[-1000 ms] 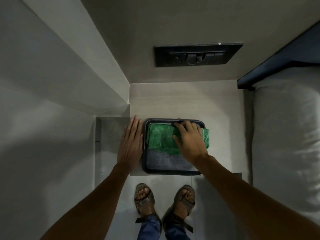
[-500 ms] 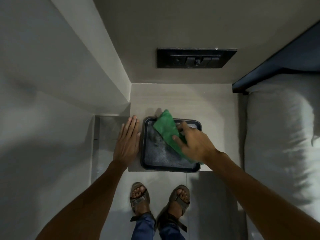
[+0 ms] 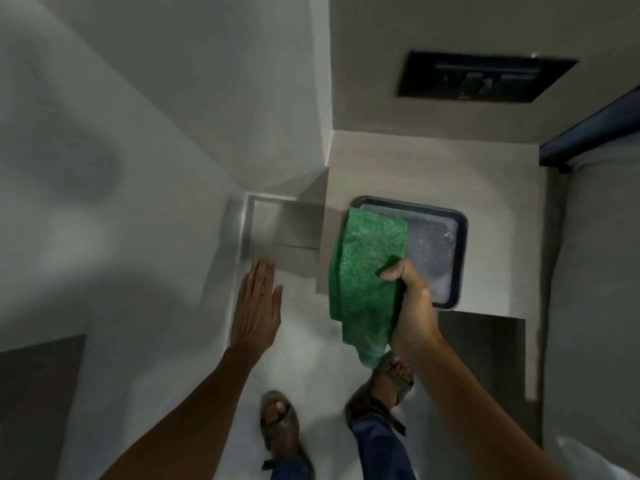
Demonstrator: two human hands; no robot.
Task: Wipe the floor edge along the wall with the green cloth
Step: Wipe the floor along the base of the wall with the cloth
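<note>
**Above the tray: cloth in hand, floor edge not yet wiped**

Over the left side of the dark tray (image 3: 462, 237), the green cloth (image 3: 367, 271) hung clear, bunched at one edge in the right hand (image 3: 410, 306). That grip was closed tight around the cloth, with the fabric draping down past the wrist toward the near floor. The tray sat on a pale counter (image 3: 433, 174) against the far wall, with only its grey textured liner showing. The left hand (image 3: 258, 303) was flat and spread, holding nothing, hovering over the floor (image 3: 311, 375) just left of the counter's corner.

Judged from this, only the pick-up was done. The cloth was well apart from the floor, and the floor edge (image 3: 246, 237) where the left wall met the tiles, far left of the cloth, showed no contact with it. Lowering the cloth to that edge and the whole wiping pass remained.

No writing could be read anywhere. A black switch panel (image 3: 485, 77) on the far wall was blurred, and neither cloth nor tray showed a label or brand.
</note>
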